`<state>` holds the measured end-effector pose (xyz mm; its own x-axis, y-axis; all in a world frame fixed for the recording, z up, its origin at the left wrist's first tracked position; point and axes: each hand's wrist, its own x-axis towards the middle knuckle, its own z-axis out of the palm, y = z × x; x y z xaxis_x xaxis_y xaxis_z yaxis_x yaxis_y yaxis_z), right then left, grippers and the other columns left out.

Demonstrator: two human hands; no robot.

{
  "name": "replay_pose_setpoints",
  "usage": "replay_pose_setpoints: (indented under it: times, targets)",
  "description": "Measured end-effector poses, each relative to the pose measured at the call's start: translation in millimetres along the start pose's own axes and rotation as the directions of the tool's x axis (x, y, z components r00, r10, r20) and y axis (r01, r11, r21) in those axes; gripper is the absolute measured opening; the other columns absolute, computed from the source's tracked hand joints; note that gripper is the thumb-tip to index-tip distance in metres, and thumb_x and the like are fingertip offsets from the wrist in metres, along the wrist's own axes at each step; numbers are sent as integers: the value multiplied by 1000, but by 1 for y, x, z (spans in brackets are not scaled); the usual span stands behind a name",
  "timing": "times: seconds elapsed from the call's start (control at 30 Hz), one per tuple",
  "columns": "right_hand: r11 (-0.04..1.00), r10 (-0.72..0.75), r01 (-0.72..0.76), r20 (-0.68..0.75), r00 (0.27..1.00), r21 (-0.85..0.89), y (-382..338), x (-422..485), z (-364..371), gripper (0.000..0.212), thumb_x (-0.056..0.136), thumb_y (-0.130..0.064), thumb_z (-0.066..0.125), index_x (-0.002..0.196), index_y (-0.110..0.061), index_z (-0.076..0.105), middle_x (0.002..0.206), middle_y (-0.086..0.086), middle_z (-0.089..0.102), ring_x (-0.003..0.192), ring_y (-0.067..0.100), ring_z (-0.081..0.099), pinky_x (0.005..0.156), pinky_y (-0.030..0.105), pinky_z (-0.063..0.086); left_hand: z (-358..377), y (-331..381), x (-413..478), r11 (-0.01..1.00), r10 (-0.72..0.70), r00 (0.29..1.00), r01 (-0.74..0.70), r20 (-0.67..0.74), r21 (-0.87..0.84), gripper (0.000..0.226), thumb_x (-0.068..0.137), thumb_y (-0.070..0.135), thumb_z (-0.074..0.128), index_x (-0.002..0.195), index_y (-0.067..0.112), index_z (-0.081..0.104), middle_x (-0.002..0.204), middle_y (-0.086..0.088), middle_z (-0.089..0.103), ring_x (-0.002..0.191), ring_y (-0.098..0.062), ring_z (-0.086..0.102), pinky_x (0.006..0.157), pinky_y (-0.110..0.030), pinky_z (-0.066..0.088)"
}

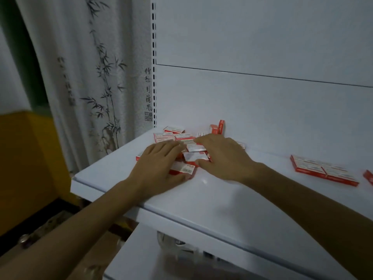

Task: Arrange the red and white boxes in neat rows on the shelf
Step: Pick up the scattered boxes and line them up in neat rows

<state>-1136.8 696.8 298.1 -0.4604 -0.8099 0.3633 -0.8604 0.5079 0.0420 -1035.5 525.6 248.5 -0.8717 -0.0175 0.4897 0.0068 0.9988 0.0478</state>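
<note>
Several small red and white boxes lie in a loose heap at the left end of the white shelf. My left hand lies flat over the heap's left side, fingers straight, thumb by a box with a price label. My right hand rests on the heap's right side, fingers stretched toward the left, thumb beside a box. Two boxes stand upright against the back panel. A neat flat row of boxes lies further right on the shelf.
The shelf's white back panel rises behind the heap, with a slotted upright at its left edge. A bamboo-print curtain hangs to the left. One more box shows at the right frame edge. A lower shelf sits below.
</note>
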Motion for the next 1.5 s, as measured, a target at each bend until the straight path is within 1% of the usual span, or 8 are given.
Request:
replay_pose_setpoints:
  times: [0.3, 0.43, 0.63, 0.77, 0.97, 1.13, 1.4, 1.5]
  targets:
    - [999, 48, -49, 114, 992, 5, -3, 15, 9, 55, 88, -45, 55, 137, -27, 38, 135, -3, 50, 118, 20, 50, 94, 37, 46, 10, -8, -5, 996, 27, 999, -29, -27, -82, 80, 75, 72, 37, 138, 23, 40, 145, 1, 40, 133, -21, 34, 108, -41, 27]
    - [997, 52, -66, 261, 964, 43, -1, 13, 27, 59, 89, -44, 53, 142, -28, 33, 144, -3, 42, 128, 22, 44, 103, 42, 40, 10, -7, -6, 994, 30, 999, -33, -34, -105, 79, 76, 71, 38, 138, 22, 42, 146, 0, 40, 134, -21, 34, 109, -42, 26]
    - [1000, -12, 10, 117, 993, 14, 4, 5, 37, 60, 87, -45, 56, 140, -22, 38, 139, 0, 47, 123, 22, 46, 101, 43, 42, 12, -7, -5, 992, 55, 997, -60, -55, -107, 70, 79, 67, 46, 132, 21, 50, 141, 1, 47, 133, -21, 36, 108, -39, 25]
    - [993, 51, -71, 186, 981, 99, 8, 8, 44, 56, 88, -42, 55, 139, -23, 41, 138, 1, 50, 119, 24, 51, 99, 43, 44, 12, -8, -6, 993, 53, 997, -58, -52, -103, 66, 79, 65, 46, 129, 22, 52, 138, 1, 49, 131, -21, 38, 107, -38, 26]
    - [993, -28, 48, -184, 983, 105, 12, 2, 42, 52, 73, -43, 64, 112, -9, 64, 107, 10, 68, 91, 29, 65, 77, 47, 53, 11, -5, -6, 995, 60, 992, -69, -108, -76, 60, 81, 56, 53, 129, 19, 51, 133, -2, 53, 124, -24, 45, 103, -40, 33]
    - [975, -25, 101, -352, 936, 199, 17, -8, 23, 51, 73, -34, 69, 116, -6, 60, 113, 10, 65, 93, 25, 66, 55, 32, 56, 5, 0, -3, 991, 134, 981, -134, -140, 10, 61, 84, 51, 52, 135, 19, 44, 137, -3, 50, 125, -25, 45, 104, -40, 33]
    - [987, 13, 66, -478, 878, 149, 32, -49, -14, 51, 76, -33, 68, 119, -8, 58, 115, 9, 64, 100, 21, 62, 73, 26, 55, -5, 49, 27, 968, 100, 959, -155, -265, -196, 74, 80, 50, 57, 141, 13, 36, 138, -7, 50, 123, -27, 49, 99, -35, 29]
    - [991, 29, 40, -490, 871, 130, 44, -73, -26, 49, 75, -31, 67, 118, -9, 58, 114, 9, 65, 100, 23, 61, 80, 29, 52, -3, 76, 40, 956, 112, 957, -177, -267, -232, 68, 81, 47, 58, 139, 15, 40, 134, -7, 54, 117, -28, 55, 95, -44, 40]
